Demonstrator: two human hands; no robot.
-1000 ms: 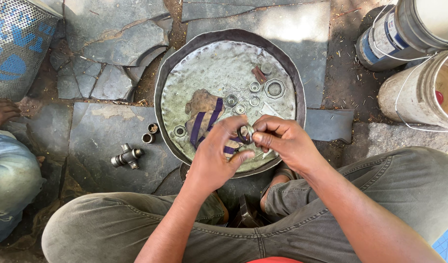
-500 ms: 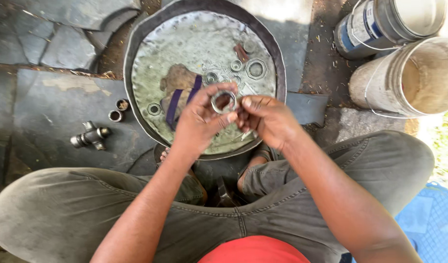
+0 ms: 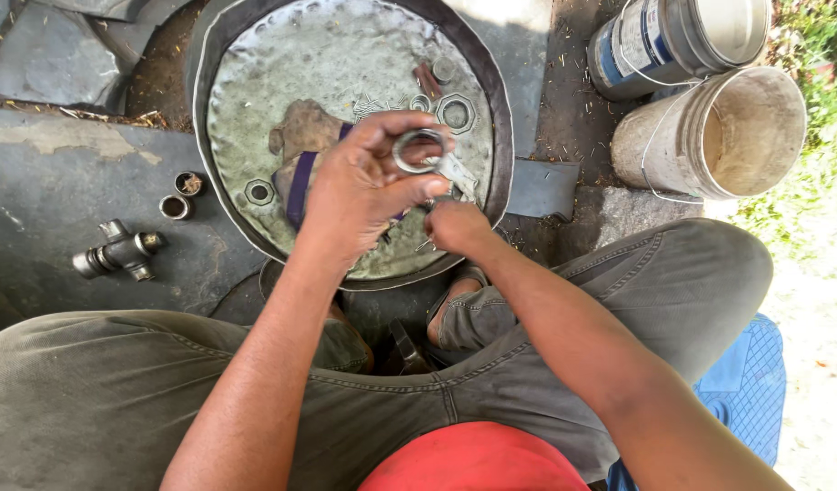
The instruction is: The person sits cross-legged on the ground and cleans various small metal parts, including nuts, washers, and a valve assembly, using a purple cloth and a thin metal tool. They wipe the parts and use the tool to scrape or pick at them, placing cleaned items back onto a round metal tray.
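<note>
A metal ring (image 3: 418, 150) is being pinched above the round tray (image 3: 227, 109) by the left hand (image 3: 364, 182); the right hand (image 3: 457, 227), clenched just beneath, should be kept steady.

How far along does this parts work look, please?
Done: the metal cross piece and two small cups lie on the slab. In hand: the left hand holds a metal ring; the right hand is below it. Left: rings and nuts in the round pan.
</note>
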